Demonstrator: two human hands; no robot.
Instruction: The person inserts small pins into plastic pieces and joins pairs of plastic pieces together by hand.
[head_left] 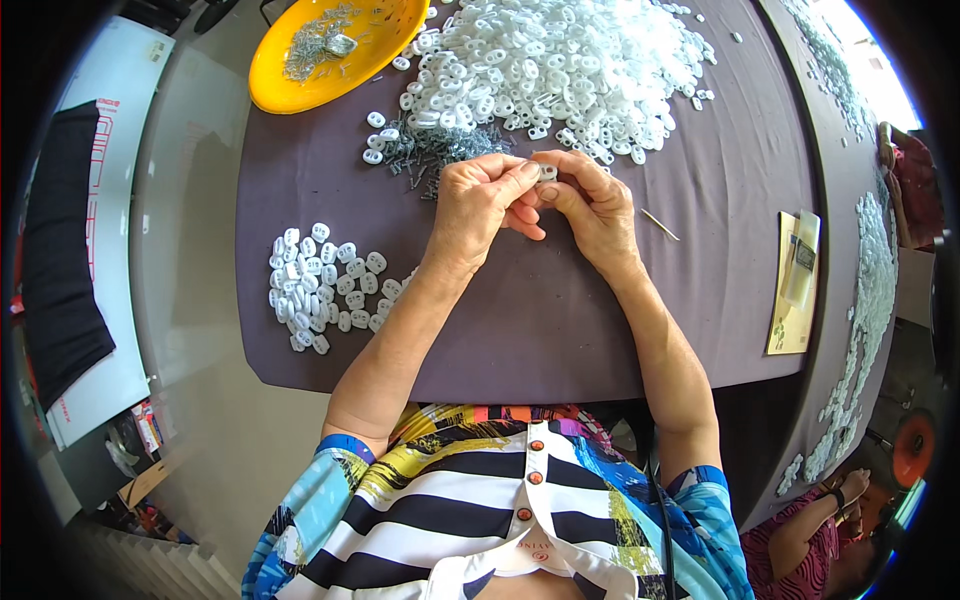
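Observation:
Above the middle of the brown-covered table (520, 330), a small white oval plastic piece with holes (547, 173) is pinched between my two hands. My left hand (474, 210) grips its left side with thumb and fingertips, the other fingers curled below. From the right, thumb and forefinger of my right hand (600, 215) close on the same piece. Just beyond my fingers lies a heap of small grey metal pins (440, 150). Behind that spreads a large pile of similar white pieces (560, 70). A smaller group of white pieces (320, 285) rests left of my left forearm.
A yellow dish (268, 85) with loose metal pins sits at the far left. Right of my hands lies a thin stick (660, 225). Near the right edge is a tan booklet (790, 335) with a clear packet on it. Another person's arm (805, 530) shows lower right.

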